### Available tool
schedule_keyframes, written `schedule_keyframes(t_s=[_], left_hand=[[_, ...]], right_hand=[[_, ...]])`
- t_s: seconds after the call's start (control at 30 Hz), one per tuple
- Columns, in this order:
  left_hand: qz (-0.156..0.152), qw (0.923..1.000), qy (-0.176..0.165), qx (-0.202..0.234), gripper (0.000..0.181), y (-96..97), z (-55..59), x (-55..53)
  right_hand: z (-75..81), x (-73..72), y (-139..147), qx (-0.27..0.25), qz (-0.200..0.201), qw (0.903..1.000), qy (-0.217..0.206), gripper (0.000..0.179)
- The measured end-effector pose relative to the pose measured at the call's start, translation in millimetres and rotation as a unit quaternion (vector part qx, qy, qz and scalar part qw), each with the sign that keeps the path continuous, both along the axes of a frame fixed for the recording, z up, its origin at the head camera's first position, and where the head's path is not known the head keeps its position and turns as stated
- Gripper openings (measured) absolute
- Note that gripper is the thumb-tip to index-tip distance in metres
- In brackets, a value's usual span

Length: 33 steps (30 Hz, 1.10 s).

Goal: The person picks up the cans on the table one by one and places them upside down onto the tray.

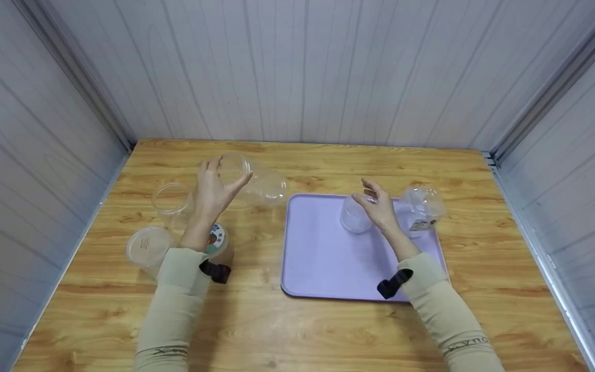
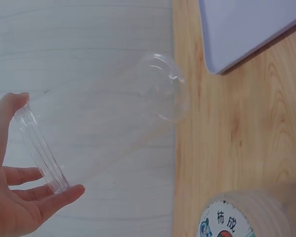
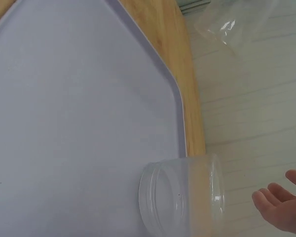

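My left hand (image 1: 212,192) grips the rim of a tall clear plastic jar (image 1: 265,184) between thumb and fingers. In the left wrist view the jar (image 2: 113,116) lies tilted, its round base pointing away from the palm. Over the back part of a lilac tray (image 1: 313,253), my right hand (image 1: 381,207) has its fingers loosely bent and nothing in them. A short clear jar (image 1: 354,218) stands on the tray just left of that hand. The right wrist view shows the fingers apart from this jar (image 3: 204,197).
At the tray's right side is another clear jar (image 1: 424,202) with a small label. On the left of the wooden table (image 1: 256,320) stand an open clear jar (image 1: 172,199), a jar with a plain pale lid (image 1: 149,245) and one with a printed lid (image 1: 218,238). Panel walls (image 1: 302,72) surround the table.
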<state>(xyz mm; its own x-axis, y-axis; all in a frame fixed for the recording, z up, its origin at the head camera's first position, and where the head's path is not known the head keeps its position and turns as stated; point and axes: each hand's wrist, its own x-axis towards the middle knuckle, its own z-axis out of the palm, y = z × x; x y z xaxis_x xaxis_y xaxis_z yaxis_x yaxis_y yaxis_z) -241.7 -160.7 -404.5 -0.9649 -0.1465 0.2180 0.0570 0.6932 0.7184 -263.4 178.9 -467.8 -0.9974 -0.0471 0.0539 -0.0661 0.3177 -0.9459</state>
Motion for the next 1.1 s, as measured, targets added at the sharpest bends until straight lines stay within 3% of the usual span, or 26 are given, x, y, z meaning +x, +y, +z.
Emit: schedule_keyframes(t_s=[0.17,0.37,0.5,0.63,0.8,1.1], left_hand=[[-0.013,0.9987,0.025,0.041,0.085,2.6,-3.6,2.0],[-0.002,0.9961,0.024,0.084,0.083,4.8,-7.7,3.2],[-0.011,0.9931,0.021,0.115,0.080,7.7,-12.6,5.2],[-0.027,0.9902,0.016,0.136,0.080,11.9,-19.3,7.6],[-0.022,0.9847,0.006,0.173,0.082,19.0,-26.4,10.0],[-0.011,0.9837,0.021,0.178,0.077,31.2,-32.9,13.0]], right_hand=[[1.6,2.6,-3,-0.013,0.010,0.9999,-0.006,0.053],[2.2,5.1,-6,-0.056,0.017,0.9983,-0.002,0.050],[1.5,5.5,-8,-0.085,0.017,0.9962,-0.007,0.047],[0.3,6.4,-8,-0.101,0.017,0.9946,-0.022,0.045],[0.5,8.3,-9,-0.122,0.026,0.9910,-0.048,0.048],[3.6,12.4,-10,-0.173,0.041,0.9808,-0.080,0.053]])
